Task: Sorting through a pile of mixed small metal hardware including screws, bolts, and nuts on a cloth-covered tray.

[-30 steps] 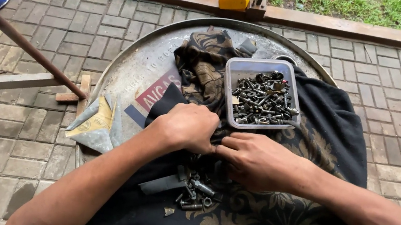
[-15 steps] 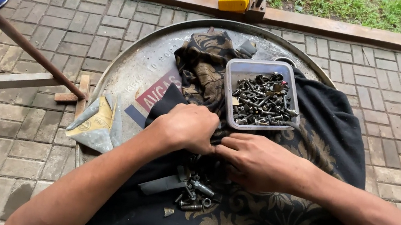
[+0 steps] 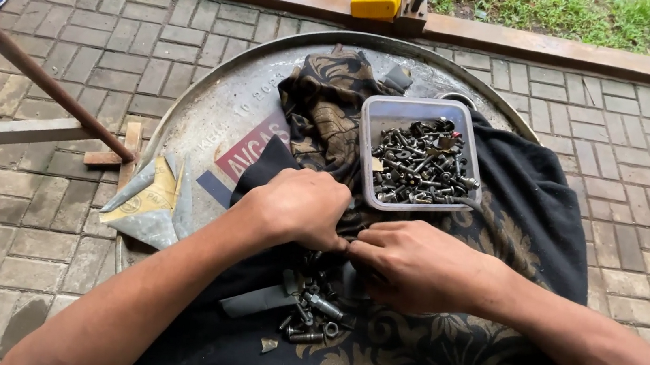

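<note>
Left hand [image 3: 302,207], right hand [image 3: 406,261]: curled, contents hidden, over loose grey metal bolts [image 3: 310,311] on black patterned cloth [image 3: 533,214]; clear rectangular plastic tub [image 3: 372,123] already well filled, small pile left.

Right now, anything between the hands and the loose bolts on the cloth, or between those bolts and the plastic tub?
Nothing visible. The left hand and right hand meet just above the loose bolts on the black cloth. The plastic tub sits open just beyond the hands, already holding bolts; only the hands themselves lie between pile and tub.
</note>
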